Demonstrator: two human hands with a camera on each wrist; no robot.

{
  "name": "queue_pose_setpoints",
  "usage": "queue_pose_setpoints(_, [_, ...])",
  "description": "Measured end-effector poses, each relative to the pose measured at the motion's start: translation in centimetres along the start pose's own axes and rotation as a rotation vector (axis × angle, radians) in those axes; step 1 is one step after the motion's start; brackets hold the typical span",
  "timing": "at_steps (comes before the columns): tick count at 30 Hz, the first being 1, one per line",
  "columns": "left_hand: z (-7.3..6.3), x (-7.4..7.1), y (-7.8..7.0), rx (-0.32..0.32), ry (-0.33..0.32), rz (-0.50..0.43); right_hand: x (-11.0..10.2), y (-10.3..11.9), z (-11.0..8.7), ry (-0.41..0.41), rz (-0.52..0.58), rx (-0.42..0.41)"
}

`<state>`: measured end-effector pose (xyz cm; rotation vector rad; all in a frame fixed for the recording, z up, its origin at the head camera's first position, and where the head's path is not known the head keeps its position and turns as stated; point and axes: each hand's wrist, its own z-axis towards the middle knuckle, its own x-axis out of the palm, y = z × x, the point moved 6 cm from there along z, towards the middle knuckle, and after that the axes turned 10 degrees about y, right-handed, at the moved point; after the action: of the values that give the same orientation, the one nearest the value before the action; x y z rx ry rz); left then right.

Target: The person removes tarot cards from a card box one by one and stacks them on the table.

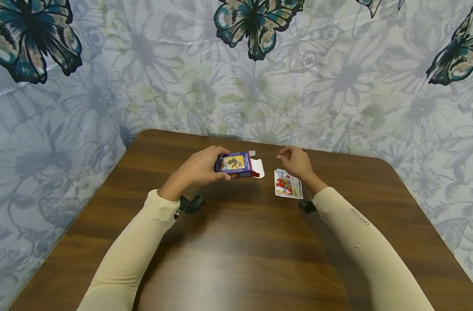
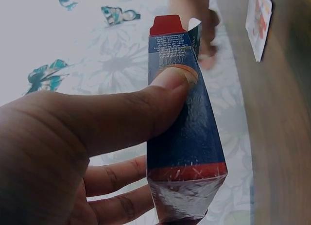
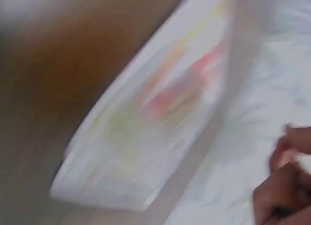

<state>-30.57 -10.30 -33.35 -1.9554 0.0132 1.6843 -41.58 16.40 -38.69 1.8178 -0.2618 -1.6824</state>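
My left hand (image 1: 199, 167) grips a small blue-and-purple card box (image 1: 234, 163) above the table, thumb along its near side. The box's white end flap (image 1: 258, 168) stands open toward the right. In the left wrist view, the thumb presses the box's narrow blue side (image 2: 187, 132), with fingers behind it. A stack of illustrated cards (image 1: 287, 185) lies face up on the table, right of the box. Just beyond the stack, my right hand (image 1: 297, 163) hovers with loosely curled fingers and nothing visible in them. The right wrist view shows the cards (image 3: 141, 128) blurred.
The brown wooden table (image 1: 236, 255) has rounded far corners. Behind it hangs a pale floral cloth (image 1: 205, 90) with teal butterflies. Dark bands (image 1: 191, 204) circle both wrists, below cream sleeves (image 1: 123, 255).
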Motion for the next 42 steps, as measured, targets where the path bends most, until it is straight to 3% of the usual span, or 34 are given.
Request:
queue_pose_setpoints(2, [0.1,0.0,-0.1,0.005,0.006,0.004,-0.1,2.0,-0.7,-0.022,0.219,-0.105])
queue_pose_setpoints(4, [0.1,0.1,-0.2,0.007,0.006,0.009,0.2,4.0,-1.5,0.030,0.413,-0.159])
queue_pose_setpoints(6, [0.1,0.0,-0.2,0.006,0.006,0.012,0.9,5.8,-2.2,0.123,0.555,-0.164])
queue_pose_setpoints(9, [0.1,0.0,-0.2,-0.006,0.005,0.011,2.3,7.4,-3.1,0.262,0.645,-0.106])
queue_pose_setpoints(15, [0.0,0.1,-0.3,0.002,0.013,0.012,4.5,7.5,-4.5,0.331,0.715,0.033])
queue_pose_setpoints(21, [-0.2,0.2,-0.4,0.003,0.014,0.016,6.0,6.9,-5.1,0.327,0.694,0.055])
queue_pose_setpoints(25, [-0.2,0.3,-0.5,0.002,0.023,0.011,5.8,6.5,-5.7,0.268,0.719,0.066])
queue_pose_setpoints(32, [-0.2,0.3,-0.4,-0.007,0.027,0.009,5.1,6.4,-6.6,0.174,0.808,0.008])
queue_pose_setpoints(42, [0.0,0.3,-0.3,-0.004,0.032,0.007,4.7,6.0,-7.7,-0.044,0.758,-0.075])
